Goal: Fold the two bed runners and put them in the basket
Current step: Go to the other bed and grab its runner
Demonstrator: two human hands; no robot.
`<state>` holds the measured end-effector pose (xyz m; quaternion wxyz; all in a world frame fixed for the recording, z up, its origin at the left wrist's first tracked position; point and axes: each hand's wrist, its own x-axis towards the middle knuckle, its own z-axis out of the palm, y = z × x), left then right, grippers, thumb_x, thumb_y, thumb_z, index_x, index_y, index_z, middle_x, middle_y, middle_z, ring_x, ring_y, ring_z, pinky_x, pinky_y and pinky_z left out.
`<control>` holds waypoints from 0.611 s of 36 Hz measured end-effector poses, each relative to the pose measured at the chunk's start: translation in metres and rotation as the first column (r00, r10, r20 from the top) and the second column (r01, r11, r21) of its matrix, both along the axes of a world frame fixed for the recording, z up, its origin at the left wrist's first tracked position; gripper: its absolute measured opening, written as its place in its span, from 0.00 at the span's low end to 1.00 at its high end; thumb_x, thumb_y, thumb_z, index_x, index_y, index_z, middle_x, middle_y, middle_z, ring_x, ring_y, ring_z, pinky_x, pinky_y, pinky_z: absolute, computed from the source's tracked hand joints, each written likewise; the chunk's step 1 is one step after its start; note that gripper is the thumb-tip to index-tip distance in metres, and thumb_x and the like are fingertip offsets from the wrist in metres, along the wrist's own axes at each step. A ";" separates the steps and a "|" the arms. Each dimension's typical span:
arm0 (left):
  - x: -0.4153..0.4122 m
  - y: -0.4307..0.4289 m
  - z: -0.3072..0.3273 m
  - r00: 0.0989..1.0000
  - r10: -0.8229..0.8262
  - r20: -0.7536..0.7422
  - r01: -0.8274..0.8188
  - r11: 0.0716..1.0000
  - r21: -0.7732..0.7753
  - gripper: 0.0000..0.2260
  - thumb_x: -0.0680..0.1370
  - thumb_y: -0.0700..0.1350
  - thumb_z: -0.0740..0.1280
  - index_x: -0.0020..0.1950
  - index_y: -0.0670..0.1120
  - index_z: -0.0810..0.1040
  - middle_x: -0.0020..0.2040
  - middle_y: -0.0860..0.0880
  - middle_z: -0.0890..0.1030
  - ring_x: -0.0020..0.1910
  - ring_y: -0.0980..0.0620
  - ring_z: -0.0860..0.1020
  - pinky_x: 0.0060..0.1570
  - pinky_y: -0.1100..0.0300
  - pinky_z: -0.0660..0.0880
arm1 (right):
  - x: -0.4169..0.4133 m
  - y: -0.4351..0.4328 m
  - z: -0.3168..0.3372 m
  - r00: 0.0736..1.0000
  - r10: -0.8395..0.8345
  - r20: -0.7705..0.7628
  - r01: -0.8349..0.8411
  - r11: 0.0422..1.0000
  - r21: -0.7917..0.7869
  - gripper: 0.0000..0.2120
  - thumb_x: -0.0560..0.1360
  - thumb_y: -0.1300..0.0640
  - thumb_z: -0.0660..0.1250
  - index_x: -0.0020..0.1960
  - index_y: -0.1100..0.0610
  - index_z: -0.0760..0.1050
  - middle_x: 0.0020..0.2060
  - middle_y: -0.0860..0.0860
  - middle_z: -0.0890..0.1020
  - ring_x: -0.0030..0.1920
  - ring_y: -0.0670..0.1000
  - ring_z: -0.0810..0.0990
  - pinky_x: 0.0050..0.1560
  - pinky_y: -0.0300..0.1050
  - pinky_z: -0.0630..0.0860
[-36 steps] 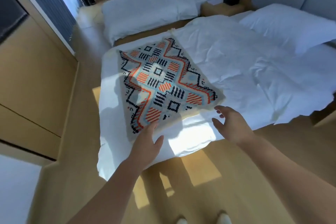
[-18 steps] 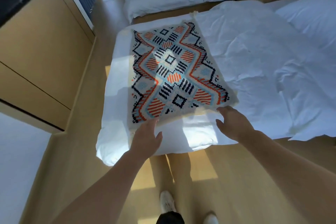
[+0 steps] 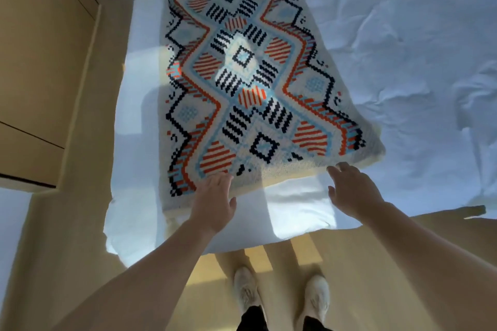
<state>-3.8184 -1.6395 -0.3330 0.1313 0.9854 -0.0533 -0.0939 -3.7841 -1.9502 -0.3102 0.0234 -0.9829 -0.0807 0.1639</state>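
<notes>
Since half a second ago the view has tipped further down and closer: the second bed and nightstand at 12 o'clock have dropped out of frame, the runner (image 3: 250, 83) fills more of the picture, and both shoes (image 3: 317, 301) now show on the floor (image 3: 390, 263) at 6 o'clock. Both hands have crept forward to the runner's near edge.

The runner lies flat and spread open on the white bed (image 3: 390, 48), over the bed's foot end. Its long axis runs from about 6 o'clock to 12 o'clock, leaning slightly so the far short edge sits toward 12 and the near short edge slants, lower at 7 o'clock and higher at 4 o'clock. The patterned side faces up.

The left hand (image 3: 215, 201) rests palm down with its fingertips on the near edge, left of centre, fingers close together and extended, gripping nothing. The right hand (image 3: 349, 191) reaches the near right corner, fingers loosely spread and slightly curled, tips just at the edge; whether they touch it is unclear.

A wooden cabinet (image 3: 40, 75) stands at 9 o'clock.
</notes>
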 end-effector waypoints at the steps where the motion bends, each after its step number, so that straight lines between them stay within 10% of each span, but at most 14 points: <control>1: 0.005 -0.002 -0.011 1.000 -0.009 -0.009 0.009 1.000 0.017 0.24 0.73 0.46 0.71 0.67 0.40 0.73 0.64 0.42 0.76 0.65 0.41 0.73 0.65 0.45 0.70 | 0.007 -0.002 -0.010 1.000 0.006 -0.011 -0.006 1.000 -0.007 0.21 0.77 0.54 0.62 0.69 0.58 0.66 0.64 0.57 0.74 0.61 0.56 0.75 0.59 0.50 0.75; 22: 0.032 -0.013 -0.125 0.975 0.198 -0.096 -0.159 0.936 0.316 0.29 0.71 0.39 0.72 0.71 0.43 0.69 0.69 0.41 0.72 0.68 0.39 0.70 0.65 0.38 0.68 | 0.085 -0.056 -0.126 0.986 0.090 -0.140 -0.124 0.959 -0.254 0.28 0.78 0.59 0.56 0.76 0.57 0.53 0.75 0.61 0.59 0.74 0.64 0.59 0.65 0.57 0.70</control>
